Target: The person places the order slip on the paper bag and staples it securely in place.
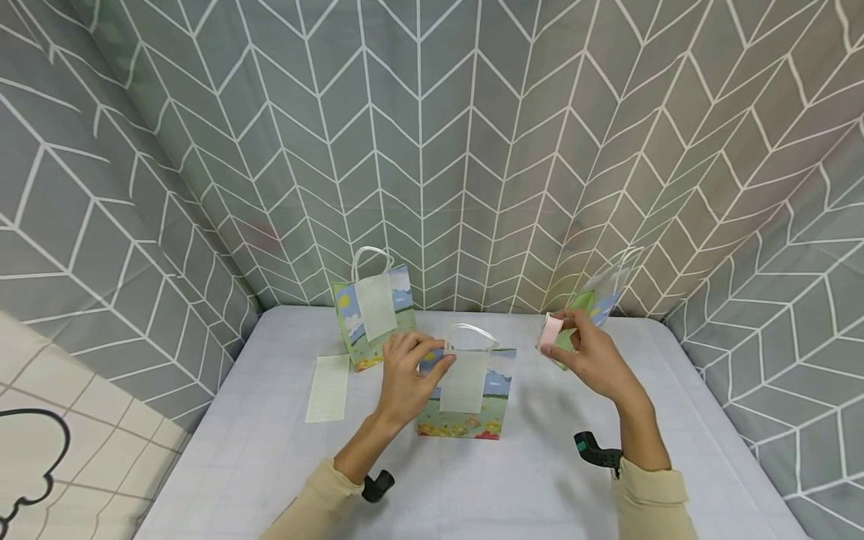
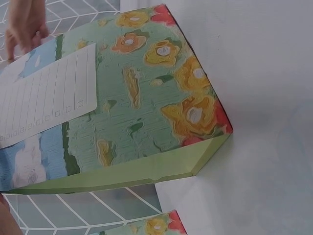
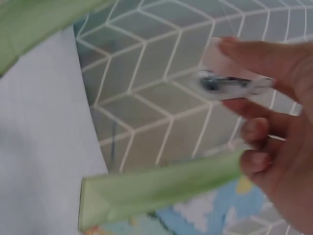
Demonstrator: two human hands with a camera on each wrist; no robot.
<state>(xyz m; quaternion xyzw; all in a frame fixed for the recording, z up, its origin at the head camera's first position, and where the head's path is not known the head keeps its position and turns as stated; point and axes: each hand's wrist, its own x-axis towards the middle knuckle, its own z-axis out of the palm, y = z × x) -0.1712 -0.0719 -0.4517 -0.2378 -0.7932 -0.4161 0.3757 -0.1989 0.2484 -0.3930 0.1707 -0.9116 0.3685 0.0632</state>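
My left hand [image 1: 406,375] pinches the top edge of the middle paper gift bag [image 1: 498,405] near the upper left corner of a lined paper slip [image 1: 463,382]. That slip lies against the bag's front, over its sky and flower print. In the left wrist view, ruled lines and small checkboxes show on the paper slip [image 2: 54,93]. Between thumb and fingers, my right hand [image 1: 597,358] grips a small pink stapler [image 1: 551,331], held up to the right of the middle bag. Metal parts show inside the stapler [image 3: 217,81] in the right wrist view.
Another gift bag [image 1: 405,296] with a slip on its front stands at the back left. A third gift bag [image 1: 603,304] stands behind my right hand. One loose paper slip [image 1: 327,388] lies on the white-covered table [image 1: 270,450]. A patterned curtain [image 1: 439,150] borders the back.
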